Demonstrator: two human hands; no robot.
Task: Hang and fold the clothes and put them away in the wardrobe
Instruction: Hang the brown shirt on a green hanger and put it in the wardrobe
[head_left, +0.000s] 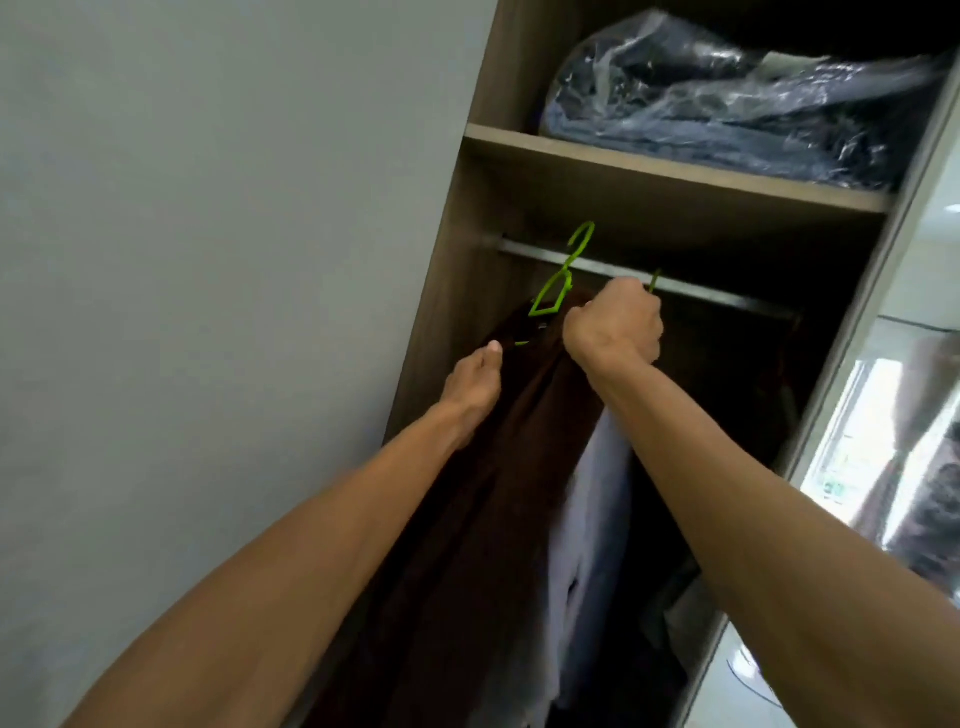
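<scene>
A dark brown garment (498, 467) hangs on a green hanger (558, 286) whose hook sits at the metal rail (727, 296) inside the wardrobe (452, 291). My left hand (472, 384) touches the garment's left shoulder, fingers hidden behind the cloth. My right hand (615, 325) is closed in a fist just right of the hanger, around a second green hanger whose hook (653, 280) pokes up beside the rail. A pale lilac shirt (592, 519) hangs below my right wrist, next to the brown garment.
A wooden shelf (675, 171) above the rail carries dark clothes wrapped in clear plastic (727, 98). A grey wall (208, 260) is on the left. A mirrored sliding door (893, 441) stands at the right. The wardrobe's right side is dark.
</scene>
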